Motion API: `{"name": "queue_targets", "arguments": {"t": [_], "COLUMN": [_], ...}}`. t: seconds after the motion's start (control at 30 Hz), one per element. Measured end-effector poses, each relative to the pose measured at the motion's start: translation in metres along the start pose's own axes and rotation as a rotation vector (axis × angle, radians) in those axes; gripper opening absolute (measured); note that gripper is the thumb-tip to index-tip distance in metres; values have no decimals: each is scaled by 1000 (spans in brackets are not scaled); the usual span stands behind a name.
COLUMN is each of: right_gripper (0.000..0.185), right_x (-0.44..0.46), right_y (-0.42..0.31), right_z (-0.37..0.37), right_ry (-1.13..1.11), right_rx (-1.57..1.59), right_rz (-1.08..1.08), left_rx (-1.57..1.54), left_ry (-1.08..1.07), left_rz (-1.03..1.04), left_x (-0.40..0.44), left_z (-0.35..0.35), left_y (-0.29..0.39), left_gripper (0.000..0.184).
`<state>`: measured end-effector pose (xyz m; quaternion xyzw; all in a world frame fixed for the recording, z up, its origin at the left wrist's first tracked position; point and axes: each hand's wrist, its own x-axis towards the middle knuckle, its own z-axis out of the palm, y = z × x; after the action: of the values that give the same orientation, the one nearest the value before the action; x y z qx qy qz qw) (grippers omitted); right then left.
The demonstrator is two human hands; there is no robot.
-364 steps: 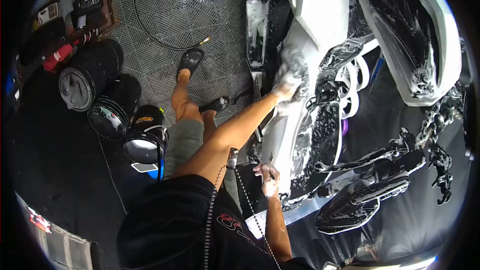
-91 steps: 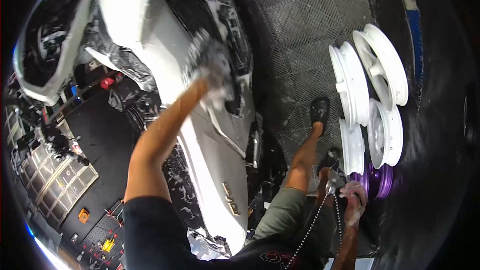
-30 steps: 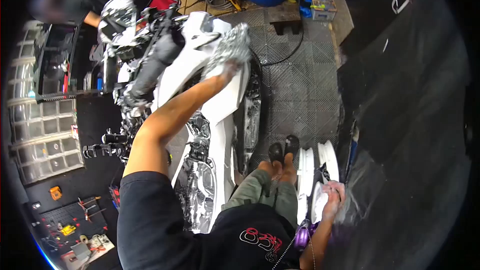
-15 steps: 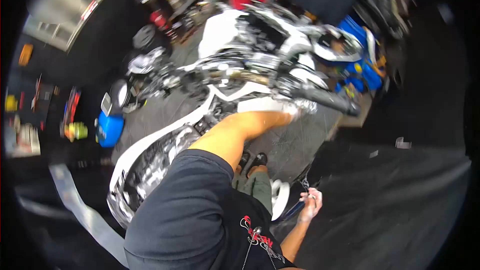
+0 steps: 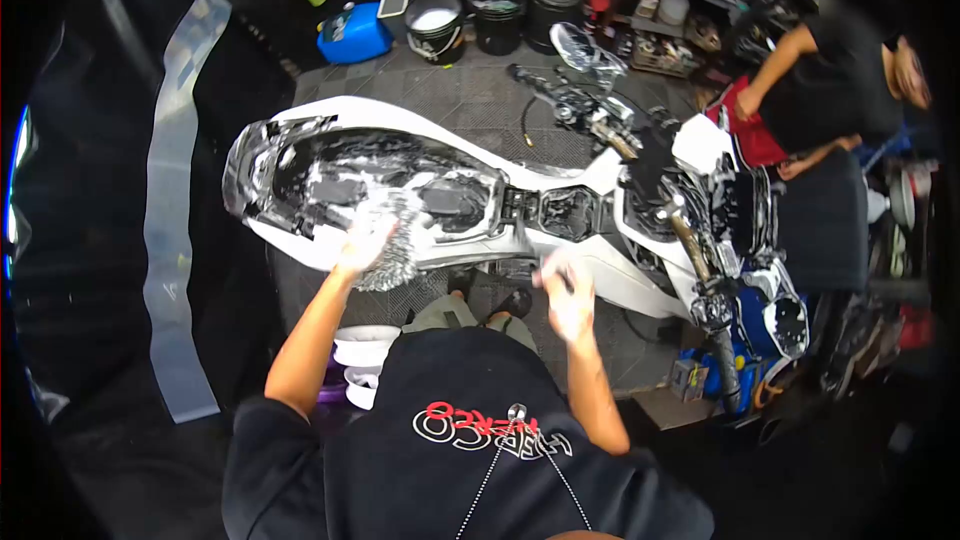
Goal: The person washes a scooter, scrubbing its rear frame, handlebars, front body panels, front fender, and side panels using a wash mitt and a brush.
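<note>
A white motorcycle or scooter body (image 5: 600, 265) with its seat off lies across the view, its open black seat cavity (image 5: 330, 165) streaked with white foam. At the near edge of that cavity, my left hand (image 5: 374, 238) holds a grey shaggy wash mitt (image 5: 402, 252) against the body. Foam coats this hand and hides part of its fingers. My right hand (image 5: 568, 302), also foamy, hovers by the near side panel with loosely bent fingers and nothing visible in it. Whether it touches the panel I cannot tell.
Black buckets (image 5: 435, 28) and a blue jug (image 5: 355, 34) stand along the far side. Another person (image 5: 840, 90) in a dark shirt is at the right, near the handlebar (image 5: 722, 355). White rings or buckets (image 5: 365, 345) sit beside my left side.
My view has turned from the front end toward the seat cavity. My left arm has drawn back from near the handlebar to the cavity's edge. My right hand has come up beside the body.
</note>
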<state>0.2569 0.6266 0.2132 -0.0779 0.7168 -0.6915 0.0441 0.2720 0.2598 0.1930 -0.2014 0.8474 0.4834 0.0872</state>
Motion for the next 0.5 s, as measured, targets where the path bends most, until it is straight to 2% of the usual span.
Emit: {"name": "queue_targets", "arguments": {"t": [0.03, 0.07, 0.1, 0.13, 0.17, 0.23, 0.27, 0.3, 0.33, 0.37, 0.43, 0.5], "right_gripper": [7, 7, 6, 6, 10, 12, 42, 82, 102, 102, 94, 75], "right_x": [35, 74, 113, 151, 203, 302, 347, 381, 411, 425, 432, 382], "right_y": [-14, -27, -41, -63, -47, -53, -55, -68, -64, -62, -41, -14], "right_z": [14, 30, 50, 73, 95, 145, 175, 194, 210, 223, 222, 218], "right_ry": [-27, -61, -86, -46, -9, 96, 240, 150, 135, 206, 59, -69], "right_rx": [-110, -21, 74, 2, -12, -152, -274, -399, -474, -697, -598, -378], "right_rz": [-133, -238, -338, -302, -422, -421, -420, -131, -49, 41, -23, -115], "left_rx": [-99, -200, -239, -151, -349, -855, -782, -710, -630, -591, -830, -972], "left_ry": [121, 245, 369, 490, 536, 627, 671, 718, 706, 676, 565, 582], "left_rz": [-33, -53, 36, -78, -70, -182, -213, -240, -328, -382, -180, -230], "left_x": [-17, -34, -45, -58, -72, -94, -100, -100, -97, -90, -69, -36], "left_z": [-11, -23, -28, -29, -28, -24, -22, -23, -27, -27, -31, -28], "left_y": [-17, -35, -68, -100, -110, -95, -98, -99, -95, -104, -96, -85], "left_gripper": [58, 62, 68, 80, 87, 87, 88, 88, 86, 85, 86, 91]}}
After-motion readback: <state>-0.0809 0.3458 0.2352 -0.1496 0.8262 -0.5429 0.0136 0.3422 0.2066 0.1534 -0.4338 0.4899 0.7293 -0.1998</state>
